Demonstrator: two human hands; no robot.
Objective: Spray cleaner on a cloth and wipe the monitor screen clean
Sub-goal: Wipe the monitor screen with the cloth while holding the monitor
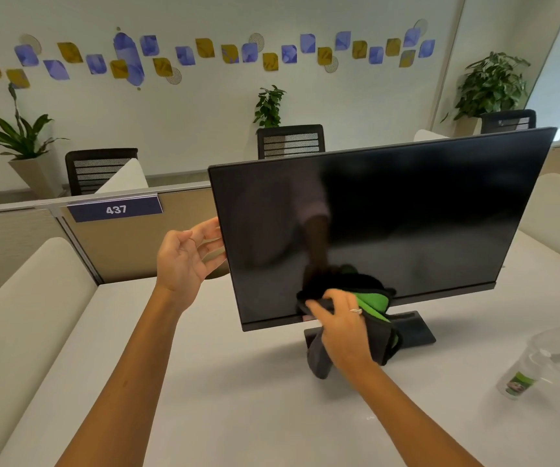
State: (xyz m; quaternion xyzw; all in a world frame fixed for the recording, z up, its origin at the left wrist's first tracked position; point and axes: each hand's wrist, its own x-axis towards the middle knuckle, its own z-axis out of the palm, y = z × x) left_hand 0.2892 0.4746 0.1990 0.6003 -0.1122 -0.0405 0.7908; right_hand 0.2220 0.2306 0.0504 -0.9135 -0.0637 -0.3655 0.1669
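While the monitor [379, 227] is steadied at its nine o'clock edge by the left hand [184, 261], whose fingers are spread open against the bezel, apparently so the screen cannot swivel, a black-and-green cloth [369, 318] is gripped in the closed right hand [342, 328] and pressed to the screen's lower edge at six o'clock. At four o'clock on the desk [238, 399], the spray bottle [524, 375] is set aside, well apart.

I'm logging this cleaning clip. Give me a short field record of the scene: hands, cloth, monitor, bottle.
left hand: open, fingertips at monitor's left edge
right hand: holding cloth against lower screen
cloth: dark with green, bunched
monitor: off, on stand, on desk
bottle: clear, green label, desk's right side, untouched
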